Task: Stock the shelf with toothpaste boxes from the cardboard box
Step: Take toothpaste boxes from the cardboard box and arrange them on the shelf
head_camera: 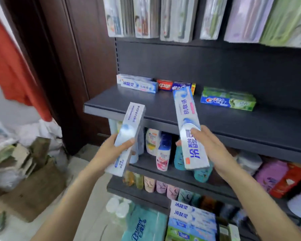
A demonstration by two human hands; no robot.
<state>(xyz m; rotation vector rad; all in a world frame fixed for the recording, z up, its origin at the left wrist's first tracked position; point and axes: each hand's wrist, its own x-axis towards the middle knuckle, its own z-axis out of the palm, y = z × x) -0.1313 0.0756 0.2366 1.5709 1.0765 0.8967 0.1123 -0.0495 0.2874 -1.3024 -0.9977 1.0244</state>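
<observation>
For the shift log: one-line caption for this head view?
Each hand, left hand and right hand, holds a white toothpaste box toward the dark shelf.

Head cam, close, down toward shelf (215, 122)

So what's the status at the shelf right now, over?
Left hand grips one white-and-blue toothpaste box; right hand grips another, both short of the dark grey shelf. Shelf front bare, nothing in the way.
</observation>
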